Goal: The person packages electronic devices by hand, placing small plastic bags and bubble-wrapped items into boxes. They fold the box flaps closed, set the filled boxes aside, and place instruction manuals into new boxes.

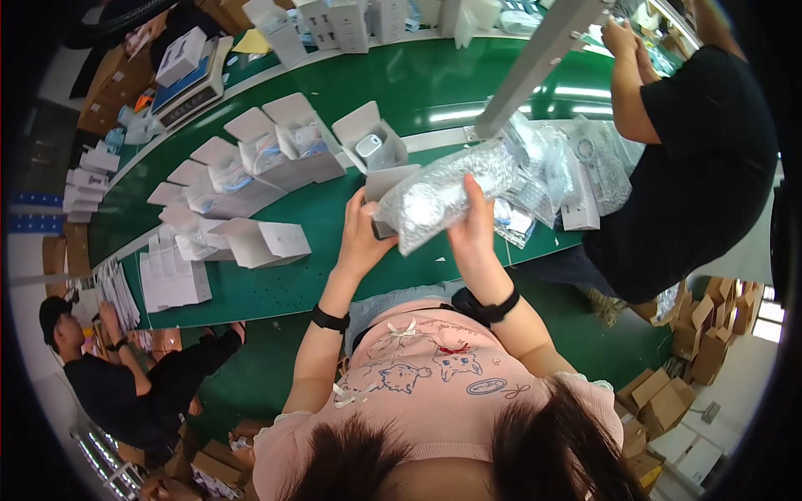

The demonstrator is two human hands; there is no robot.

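My right hand (474,227) is closed around the end of a silvery bubble-wrap bag (430,200), with the thumb lying on top. What is inside the bag cannot be made out. My left hand (364,237) grips a small white carton (390,178) whose raised flap shows behind the bag. The bag's left end lies over the carton and hides its opening; whether any of it is inside cannot be seen. Just beyond stands an open white carton (355,125) with a white device (369,148) in it.
Several open white cartons (288,167) with wrapped contents line the green table (292,288) on the left. Bubble-wrap bags (543,171) pile up at the right, by a metal post (535,71). A co-worker in black (685,167) stands close on the right; another person (125,392) sits lower left.
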